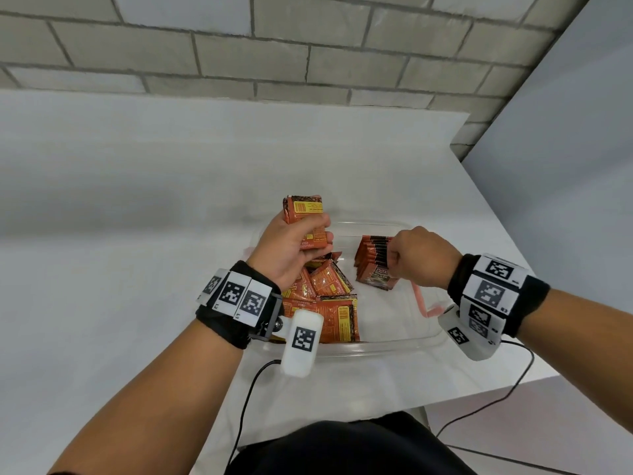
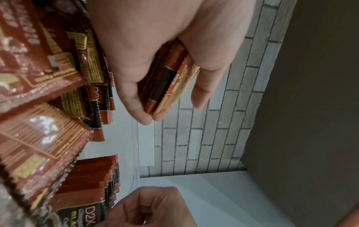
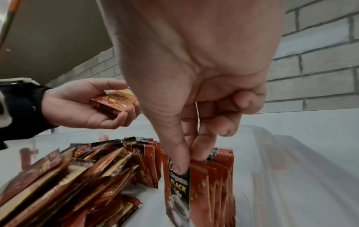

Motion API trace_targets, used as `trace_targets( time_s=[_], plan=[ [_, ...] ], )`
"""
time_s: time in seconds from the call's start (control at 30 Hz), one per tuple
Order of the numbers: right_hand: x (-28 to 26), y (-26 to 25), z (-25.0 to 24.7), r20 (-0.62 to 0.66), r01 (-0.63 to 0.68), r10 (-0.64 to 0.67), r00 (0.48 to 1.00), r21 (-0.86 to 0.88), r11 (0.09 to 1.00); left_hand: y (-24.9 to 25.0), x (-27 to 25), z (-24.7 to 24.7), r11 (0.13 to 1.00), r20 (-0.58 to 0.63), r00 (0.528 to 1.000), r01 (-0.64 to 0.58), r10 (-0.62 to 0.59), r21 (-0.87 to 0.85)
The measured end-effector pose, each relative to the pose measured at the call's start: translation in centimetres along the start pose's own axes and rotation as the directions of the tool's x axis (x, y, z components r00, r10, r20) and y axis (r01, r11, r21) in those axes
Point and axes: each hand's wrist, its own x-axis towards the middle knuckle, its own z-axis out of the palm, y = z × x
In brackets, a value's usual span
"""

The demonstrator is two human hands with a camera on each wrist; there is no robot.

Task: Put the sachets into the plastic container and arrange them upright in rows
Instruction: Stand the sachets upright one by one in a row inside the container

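Crowding the plastic container (image 1: 376,347): loose sachets (image 1: 329,286) beside upright row (image 1: 373,258), right hand (image 1: 421,258) pinching it, left hand (image 1: 291,248) clutching a bundle (image 1: 305,209).

free: container floor (image 1: 404,313) right | blocked: loose sachets (image 1: 329,296) left

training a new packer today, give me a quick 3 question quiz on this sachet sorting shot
1. True or false: the left hand holds a small stack of orange sachets above the clear plastic container.
2. What is the right hand pinching? A) a loose sachet in the pile B) the front sachet of the upright row C) the container's rim
3. Fill in: the loose orange sachet pile lies on the container's ____ side.

Key: 1 true; 2 B; 3 left
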Motion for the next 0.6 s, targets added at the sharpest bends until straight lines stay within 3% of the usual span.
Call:
trace_targets(
  time_s=[0.2, 0.6],
  plan=[
    [0.12, -0.62, 0.1, 0.021, 0.02, -0.018, 1.0, -0.113, 0.993, 0.15, -0.06, -0.2, 1.0, 0.0, 1.0, -0.001, 0.001, -0.001],
    [0.38, -0.55, 0.22, 0.049, 0.022, -0.016, 0.999, -0.127, 0.992, 0.16, 0.07, 0.01, 1.0, 0.005, 1.0, 0.011, -0.011, -0.013]
  ],
)
